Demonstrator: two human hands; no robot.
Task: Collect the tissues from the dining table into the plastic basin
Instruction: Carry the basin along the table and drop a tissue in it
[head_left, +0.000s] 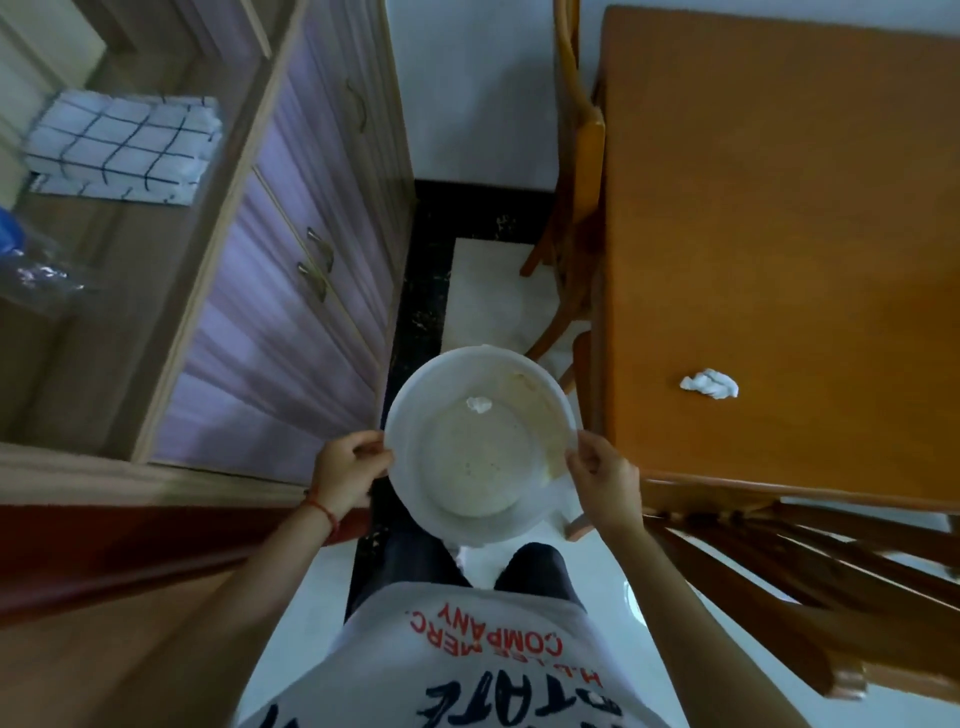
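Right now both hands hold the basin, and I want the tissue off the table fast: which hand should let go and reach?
Probably the right hand: the tissue lies on the table on its side. The left hand can keep the basin.

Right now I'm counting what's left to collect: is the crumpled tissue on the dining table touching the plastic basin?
Apart. The head view shows the crumpled tissue lying on the dining table, with bare tabletop between it and the plastic basin.

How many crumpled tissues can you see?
2. One tissue lies on the table, near its left edge. The other tissue is already in the basin, which both hands hold. The far right of the table is out of view, so more may be there.
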